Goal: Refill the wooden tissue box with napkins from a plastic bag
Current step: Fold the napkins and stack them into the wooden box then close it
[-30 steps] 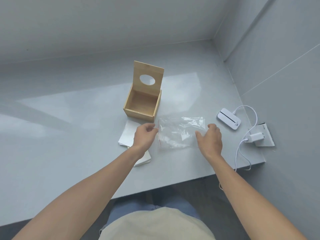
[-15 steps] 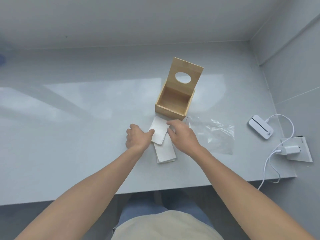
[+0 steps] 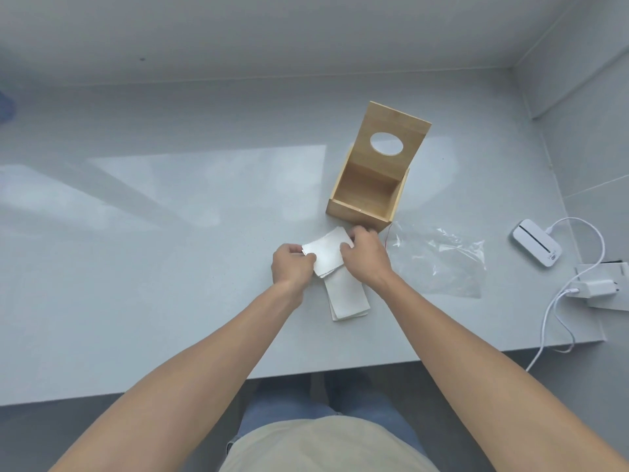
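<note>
Pinching white napkins, left hand and right hand; no legible writing.

place: plain indoor room | evidence: bare grey table, grey walls, charger

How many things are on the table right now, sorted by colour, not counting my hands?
Wooden: 1, the tissue box
Clear: 1, the plastic bag
White: 4, the upper napkin stack held in both hands, the lower napkin stack, the small device, the charger plug with cable
Total: 6
</note>
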